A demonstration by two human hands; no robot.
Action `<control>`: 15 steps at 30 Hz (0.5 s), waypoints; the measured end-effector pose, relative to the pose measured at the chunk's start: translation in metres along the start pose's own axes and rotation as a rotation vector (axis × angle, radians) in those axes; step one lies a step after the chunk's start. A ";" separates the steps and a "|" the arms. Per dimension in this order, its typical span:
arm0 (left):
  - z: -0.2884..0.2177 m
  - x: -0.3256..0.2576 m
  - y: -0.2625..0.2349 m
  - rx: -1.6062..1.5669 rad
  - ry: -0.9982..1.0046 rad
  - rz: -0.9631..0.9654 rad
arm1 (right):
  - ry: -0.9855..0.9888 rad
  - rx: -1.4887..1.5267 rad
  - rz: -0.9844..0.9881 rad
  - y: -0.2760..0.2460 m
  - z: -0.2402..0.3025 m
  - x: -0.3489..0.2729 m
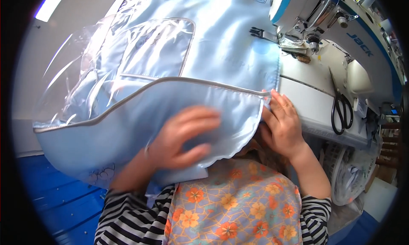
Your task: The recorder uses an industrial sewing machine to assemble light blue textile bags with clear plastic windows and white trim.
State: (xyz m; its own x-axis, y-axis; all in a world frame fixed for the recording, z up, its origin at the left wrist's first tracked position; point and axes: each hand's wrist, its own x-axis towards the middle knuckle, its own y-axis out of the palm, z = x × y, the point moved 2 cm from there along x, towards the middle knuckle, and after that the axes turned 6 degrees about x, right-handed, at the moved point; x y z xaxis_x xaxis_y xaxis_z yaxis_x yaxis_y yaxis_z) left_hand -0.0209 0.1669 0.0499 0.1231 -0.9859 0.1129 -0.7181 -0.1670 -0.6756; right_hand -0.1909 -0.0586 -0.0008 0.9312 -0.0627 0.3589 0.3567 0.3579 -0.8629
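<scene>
A large light blue satiny cloth (230,57) spreads before me, its near part folded over with grey binding (170,79) along the fold's upper edge. At the right end of that binding my right hand (281,121) pinches the cloth's corner between thumb and fingers. My left hand (183,138), blurred by motion, hovers over or lightly touches the folded part; its thumb and fingers are apart and hold nothing I can see. A pocket-like panel with grey edging (157,53) lies farther back. Clear plastic sheeting (64,76) bulges at the cloth's left.
A white and blue sewing machine (362,25) stands at the right, its needle area beyond the cloth's edge. Black-handled scissors (337,99) lie on its bed. A black buckle (257,32) rests near the cloth's right edge. A white plastic basket (338,177) sits below the table.
</scene>
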 end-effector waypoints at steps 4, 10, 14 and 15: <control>-0.026 -0.148 0.022 -0.457 -0.435 0.073 | -0.045 -0.031 -0.124 0.004 0.000 0.007; -0.005 -0.252 0.075 0.545 -0.689 -0.001 | -0.094 0.005 -0.198 0.008 -0.002 0.013; 0.020 -0.247 0.074 0.464 -0.592 -0.068 | -0.088 0.024 -0.209 0.008 -0.001 0.013; 0.022 -0.244 0.069 0.469 -0.568 -0.106 | -0.098 0.006 -0.220 0.008 0.000 0.013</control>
State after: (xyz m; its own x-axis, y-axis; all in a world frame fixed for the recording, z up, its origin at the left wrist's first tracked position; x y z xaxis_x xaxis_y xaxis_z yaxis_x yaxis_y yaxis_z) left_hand -0.0858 0.3963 -0.0406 0.6014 -0.7908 -0.1136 -0.3311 -0.1173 -0.9363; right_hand -0.1762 -0.0567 -0.0032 0.8195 -0.0488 0.5710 0.5493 0.3511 -0.7583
